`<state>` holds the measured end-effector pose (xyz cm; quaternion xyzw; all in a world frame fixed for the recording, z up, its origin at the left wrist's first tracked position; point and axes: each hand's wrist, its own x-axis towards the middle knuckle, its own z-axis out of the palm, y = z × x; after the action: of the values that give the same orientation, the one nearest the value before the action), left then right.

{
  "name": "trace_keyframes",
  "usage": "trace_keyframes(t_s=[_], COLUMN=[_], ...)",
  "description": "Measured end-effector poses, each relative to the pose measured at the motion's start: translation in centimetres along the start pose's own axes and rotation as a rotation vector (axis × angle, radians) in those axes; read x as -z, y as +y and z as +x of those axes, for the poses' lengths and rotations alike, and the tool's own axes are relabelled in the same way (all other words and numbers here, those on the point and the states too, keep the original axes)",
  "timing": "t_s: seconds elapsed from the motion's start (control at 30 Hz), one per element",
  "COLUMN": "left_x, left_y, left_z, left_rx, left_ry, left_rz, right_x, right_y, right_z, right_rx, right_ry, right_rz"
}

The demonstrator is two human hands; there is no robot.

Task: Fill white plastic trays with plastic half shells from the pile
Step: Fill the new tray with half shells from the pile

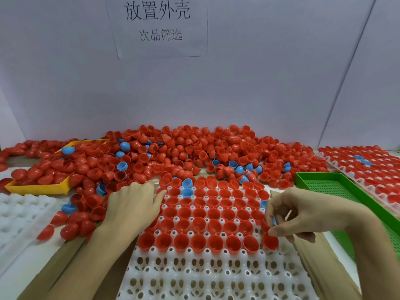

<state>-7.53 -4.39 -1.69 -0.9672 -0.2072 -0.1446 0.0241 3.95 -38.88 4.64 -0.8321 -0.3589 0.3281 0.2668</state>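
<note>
Head view: the white tray (194, 273) lies at the counter's near edge, its far rows filled with shells, the near rows bare. The right hand (303, 215) pinches a red half shell (269, 240) over the right end of the last filled row; judged, it is being seated. The left hand (132, 204) rests with fingers relaxed on the pile (173, 152) at the tray's left edge. Next: gather shells and begin the bare row
</note>
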Motion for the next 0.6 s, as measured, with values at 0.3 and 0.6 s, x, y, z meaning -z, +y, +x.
trace_keyframes(t_s=[0.3,0.6], left_x=[-0.7,-1.0], left_y=[-0.3,-0.3], left_z=[0.2,0.4], left_rx=[-0.016,-0.023], left_ry=[-0.066,-0.029], left_rz=[-0.236,-0.306], right_x=[-1.2,-0.9], right_y=[-0.2,0.7], right_z=[1.6,2.5], right_rx=[-0.062,-0.045], right_ry=[0.033,0.107], right_rz=[-0.051,-0.071])
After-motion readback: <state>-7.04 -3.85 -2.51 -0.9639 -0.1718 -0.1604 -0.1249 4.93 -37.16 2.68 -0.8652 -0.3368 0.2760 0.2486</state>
